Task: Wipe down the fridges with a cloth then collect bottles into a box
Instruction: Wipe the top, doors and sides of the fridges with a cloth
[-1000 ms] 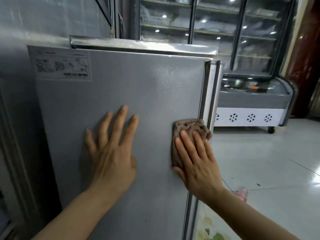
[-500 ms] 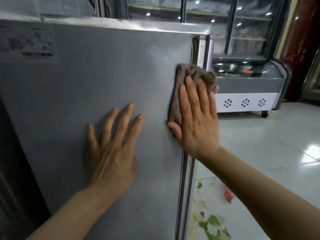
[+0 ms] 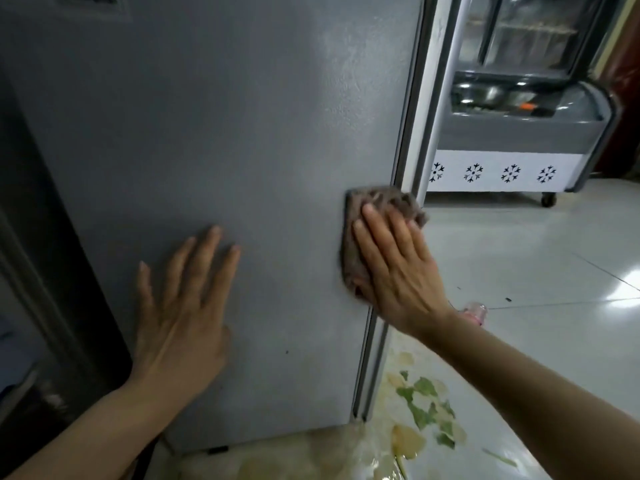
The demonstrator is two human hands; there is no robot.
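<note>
The grey side panel of a fridge fills the left and middle of the view. My left hand lies flat against the panel with fingers spread. My right hand presses a brown cloth flat against the panel close to its right front edge, fingers straight. A small clear bottle with a pink label lies on the floor just beyond my right wrist, partly hidden by it.
A chest freezer on wheels with snowflake marks stands at the back right, glass-door display fridges behind it. A leaf-patterned mat covers the floor by the fridge's base. A dark cabinet borders the fridge's left side. Shiny white tiles spread to the right.
My right hand has slid the cloth down the panel's right edge from near the top to mid height. The view has tilted down. My left hand stays flat on the panel.
</note>
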